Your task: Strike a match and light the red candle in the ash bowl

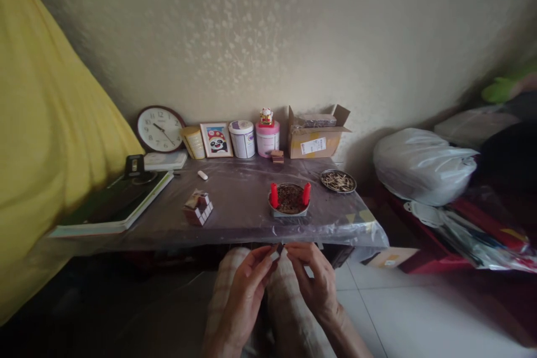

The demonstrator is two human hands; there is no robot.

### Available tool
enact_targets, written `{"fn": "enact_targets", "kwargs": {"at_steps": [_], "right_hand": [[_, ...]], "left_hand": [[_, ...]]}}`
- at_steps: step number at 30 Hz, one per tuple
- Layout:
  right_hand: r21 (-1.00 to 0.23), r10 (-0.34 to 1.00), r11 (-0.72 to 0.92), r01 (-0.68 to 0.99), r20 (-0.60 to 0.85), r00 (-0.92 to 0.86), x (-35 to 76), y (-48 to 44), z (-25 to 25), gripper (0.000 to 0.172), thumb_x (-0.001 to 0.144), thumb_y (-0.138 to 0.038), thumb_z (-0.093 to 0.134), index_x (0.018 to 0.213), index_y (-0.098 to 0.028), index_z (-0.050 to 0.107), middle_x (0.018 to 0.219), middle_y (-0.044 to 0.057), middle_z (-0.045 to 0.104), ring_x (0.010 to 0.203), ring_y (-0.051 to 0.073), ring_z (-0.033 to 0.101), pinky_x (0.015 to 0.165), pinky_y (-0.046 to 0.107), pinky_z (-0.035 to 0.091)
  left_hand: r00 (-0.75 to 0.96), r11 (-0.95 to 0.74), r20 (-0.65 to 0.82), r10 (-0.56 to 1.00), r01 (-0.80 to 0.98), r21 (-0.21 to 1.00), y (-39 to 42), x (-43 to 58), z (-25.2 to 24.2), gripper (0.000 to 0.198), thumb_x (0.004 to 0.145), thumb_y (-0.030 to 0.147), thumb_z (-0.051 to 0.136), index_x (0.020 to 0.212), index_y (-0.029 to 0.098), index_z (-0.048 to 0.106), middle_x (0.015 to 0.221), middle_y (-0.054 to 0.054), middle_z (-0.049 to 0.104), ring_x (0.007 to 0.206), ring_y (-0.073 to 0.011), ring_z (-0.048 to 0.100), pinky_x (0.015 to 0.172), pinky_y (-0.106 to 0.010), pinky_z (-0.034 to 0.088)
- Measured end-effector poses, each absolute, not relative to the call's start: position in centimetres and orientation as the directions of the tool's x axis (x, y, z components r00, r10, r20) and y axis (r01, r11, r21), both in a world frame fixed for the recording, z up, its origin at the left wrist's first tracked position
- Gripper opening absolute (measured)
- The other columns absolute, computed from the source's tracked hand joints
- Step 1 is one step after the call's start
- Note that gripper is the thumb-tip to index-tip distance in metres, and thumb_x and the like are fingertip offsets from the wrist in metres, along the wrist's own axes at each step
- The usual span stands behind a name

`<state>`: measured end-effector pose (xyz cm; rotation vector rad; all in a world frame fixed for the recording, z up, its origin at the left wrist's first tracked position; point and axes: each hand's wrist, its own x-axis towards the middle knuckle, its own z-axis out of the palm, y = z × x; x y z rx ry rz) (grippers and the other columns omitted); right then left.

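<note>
My left hand [249, 282] is closed on a small matchbox [275, 254] with a pale face and a dark side, held over my lap at the table's front edge. My right hand [312, 279] pinches right beside the box's end; whatever lies between its fingertips is too small to make out. Beyond the hands on the table is a round bowl [289, 213] of dark grainy material. Two red candles stand in it, a left candle [274, 196] and a right candle [306, 194]. To the left sits a stack of small boxes [198, 208].
A plate of matchsticks [338, 182] is at the table's right. A large book [113, 201] lies left, near a white stick-like object [202, 175]. Along the wall stand a clock [160, 128], picture frame [217, 140], tubs and an open cardboard box [314, 142]. Bags [423, 165] crowd the right.
</note>
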<state>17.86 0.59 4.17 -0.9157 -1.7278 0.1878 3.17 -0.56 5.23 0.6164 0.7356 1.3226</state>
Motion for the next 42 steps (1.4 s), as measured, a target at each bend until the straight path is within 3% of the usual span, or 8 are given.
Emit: {"fn": "enact_targets", "kwargs": {"at_steps": [5,11,16,19,22,26,33,42], "right_hand": [[-0.5,0.642,0.677,0.54,0.761,-0.099,18.7,1.2,4.2,0.022,0.087,-0.009,0.055,0.099,-0.026,0.064,0.093,0.005,0.072,0.084,0.018,0.068,0.076,0.031,0.054],[-0.502,0.557,0.673,0.543,0.827,0.074,20.1,-0.2,7.2,0.03,0.084,-0.006,0.056,0.104,-0.028,0.062,0.097,0.006,0.073,0.087,0.021,0.069,0.078,0.036,0.054],[-0.391,0.555,0.73,0.56,0.817,-0.153,21.2,0.8,5.9,0.031,0.084,-0.01,0.058,0.107,-0.028,0.066,0.1,0.005,0.074,0.091,0.021,0.068,0.08,0.036,0.053],[-0.564,0.643,0.476,0.674,0.746,0.17,23.2,3.4,3.6,0.017,0.088,-0.019,0.054,0.09,-0.024,0.07,0.086,0.004,0.074,0.08,0.019,0.068,0.077,0.034,0.051],[-0.714,0.61,0.355,0.603,0.666,0.429,25.5,4.8,2.9,0.013,0.086,-0.031,0.059,0.085,-0.022,0.069,0.085,0.004,0.073,0.082,0.02,0.066,0.078,0.033,0.051],[-0.83,0.608,0.356,0.429,0.555,0.568,26.6,4.5,4.4,0.016,0.081,-0.037,0.064,0.081,-0.022,0.07,0.084,0.003,0.072,0.081,0.02,0.065,0.078,0.032,0.05],[-0.847,0.574,0.409,0.341,0.529,0.625,26.0,4.3,6.7,0.017,0.078,-0.036,0.066,0.074,-0.02,0.069,0.08,0.003,0.068,0.079,0.019,0.061,0.075,0.031,0.047],[-0.923,0.692,0.385,-0.008,0.283,0.664,26.2,4.7,8.0,0.02,0.075,-0.038,0.071,0.083,-0.019,0.073,0.08,0.001,0.07,0.075,0.016,0.06,0.069,0.027,0.046]], "left_hand": [[0.067,0.121,-0.101,0.993,-0.612,0.782,-0.8,3.8,6.4,0.017,0.079,0.025,0.069,0.094,0.019,0.073,0.097,-0.006,0.074,0.095,-0.0203,0.065,0.089,-0.03,0.049],[0.068,0.12,-0.099,0.993,-0.564,0.817,-0.1,4.5,6.5,0.018,0.08,0.027,0.067,0.093,0.017,0.073,0.096,-0.008,0.073,0.093,-0.0217,0.065,0.089,-0.034,0.049],[0.106,0.138,-0.094,0.99,-0.565,0.813,0.2,5.6,7.0,0.019,0.08,0.027,0.068,0.095,0.017,0.072,0.099,-0.008,0.073,0.095,-0.0213,0.064,0.094,-0.036,0.046],[0.106,0.124,-0.077,0.991,-0.555,0.822,-0.1,5.6,7.5,0.021,0.082,0.028,0.066,0.097,0.016,0.072,0.104,-0.009,0.072,0.103,-0.0231,0.062,0.1,-0.038,0.043],[0.1,0.132,-0.092,0.991,-0.542,0.83,-0.5,5.2,7.6,0.022,0.082,0.03,0.065,0.097,0.015,0.072,0.103,-0.009,0.072,0.106,-0.0249,0.062,0.103,-0.039,0.041],[0.093,0.161,-0.131,0.987,-0.547,0.821,-0.6,5.0,7.1,0.023,0.079,0.032,0.069,0.094,0.015,0.073,0.098,-0.01,0.073,0.107,-0.0266,0.062,0.103,-0.042,0.042],[0.055,0.191,-0.195,0.979,-0.57,0.799,-0.8,4.6,6.6,0.019,0.077,0.03,0.071,0.09,0.016,0.07,0.103,-0.01,0.074,0.097,-0.021,0.066,0.097,-0.036,0.046],[0.001,0.235,-0.285,0.959,-0.568,0.789,-0.5,3.1,4.1,0.034,0.062,0.036,0.084,0.086,0.014,0.072,0.094,-0.011,0.077,0.085,-0.0205,0.071,0.08,-0.03,0.054]]}}
